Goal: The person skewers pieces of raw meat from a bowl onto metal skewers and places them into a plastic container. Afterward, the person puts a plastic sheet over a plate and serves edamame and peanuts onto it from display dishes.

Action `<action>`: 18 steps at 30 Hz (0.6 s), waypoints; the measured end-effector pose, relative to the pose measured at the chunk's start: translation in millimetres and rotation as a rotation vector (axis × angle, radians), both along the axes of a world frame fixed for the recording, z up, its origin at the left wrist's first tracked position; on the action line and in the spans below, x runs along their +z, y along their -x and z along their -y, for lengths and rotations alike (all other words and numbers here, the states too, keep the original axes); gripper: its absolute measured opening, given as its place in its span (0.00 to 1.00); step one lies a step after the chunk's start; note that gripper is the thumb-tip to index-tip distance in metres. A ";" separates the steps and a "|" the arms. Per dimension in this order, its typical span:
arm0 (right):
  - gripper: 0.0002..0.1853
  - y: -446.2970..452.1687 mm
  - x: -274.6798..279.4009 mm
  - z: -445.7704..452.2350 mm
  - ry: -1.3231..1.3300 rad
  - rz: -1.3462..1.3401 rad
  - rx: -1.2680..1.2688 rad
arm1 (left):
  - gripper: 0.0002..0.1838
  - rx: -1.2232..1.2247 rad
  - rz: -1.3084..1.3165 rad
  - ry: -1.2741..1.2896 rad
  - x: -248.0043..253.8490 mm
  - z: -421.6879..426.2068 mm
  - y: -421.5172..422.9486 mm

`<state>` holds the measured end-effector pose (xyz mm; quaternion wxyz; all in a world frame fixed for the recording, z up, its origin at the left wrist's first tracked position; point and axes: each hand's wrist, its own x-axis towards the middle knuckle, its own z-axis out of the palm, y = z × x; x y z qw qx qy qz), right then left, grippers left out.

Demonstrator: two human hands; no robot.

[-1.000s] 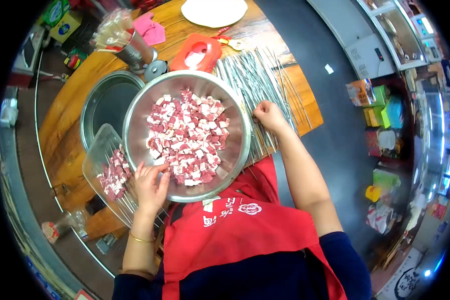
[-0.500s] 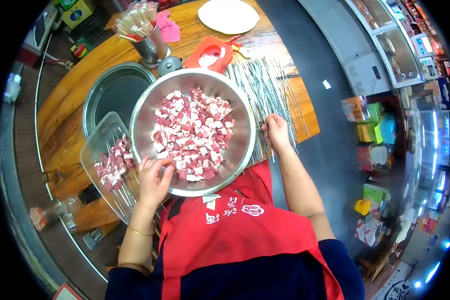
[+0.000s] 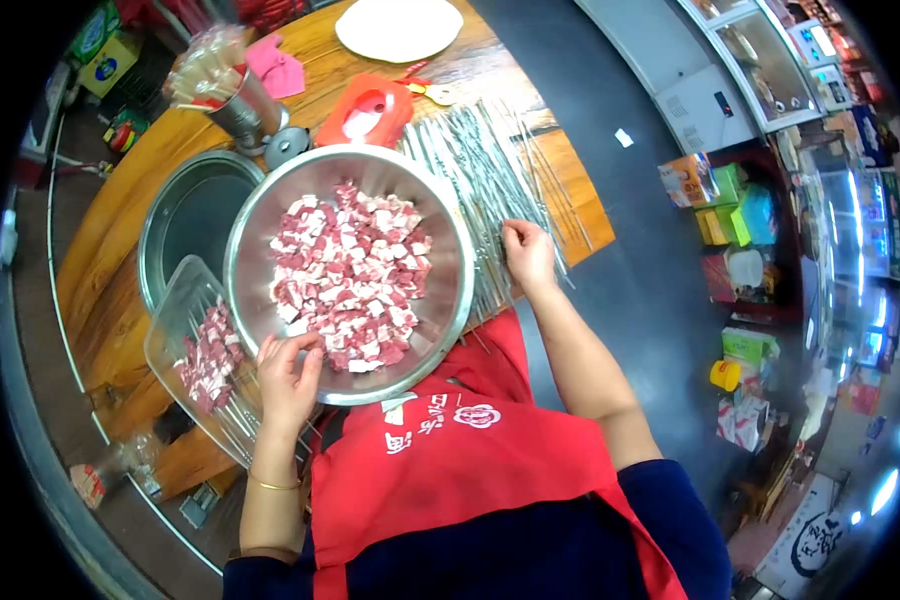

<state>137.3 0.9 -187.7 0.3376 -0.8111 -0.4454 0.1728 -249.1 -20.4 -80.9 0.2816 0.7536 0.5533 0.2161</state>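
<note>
A wide steel bowl holds many small cubes of red and white raw meat. My left hand is at the bowl's near left rim, fingers bent and apart, with nothing visible in them. To the bowl's right lies a spread of thin metal skewers. Over their right side, my right hand has its fingers pinched together; what they hold, if anything, is hidden. A clear plastic tray left of the bowl contains skewers threaded with meat.
Behind the tray sits a round dark metal basin. Farther back are a metal canister of wrapped sticks, a small grey lidded pot, a red plastic container, a pink cloth and a white oval plate on the wooden table.
The whole view has shifted, with the table things now farther left. My right hand stays by the skewers, its fingers now farther over them. My left hand remains at the bowl's rim.
</note>
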 end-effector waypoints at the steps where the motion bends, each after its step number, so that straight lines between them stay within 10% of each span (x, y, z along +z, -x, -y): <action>1: 0.09 -3.5 2.9 0.4 -0.047 0.033 0.030 | 0.07 0.010 0.005 0.013 0.2 -0.3 -1.6; 12: 0.07 -130.2 -14.5 -30.5 0.019 0.431 -0.326 | 0.08 -0.020 -0.093 0.044 4.1 -5.7 -6.8; 18: 0.04 -113.7 -31.7 -35.0 -0.077 0.470 0.071 | 0.08 -0.028 -0.124 0.094 0.5 -8.9 -16.4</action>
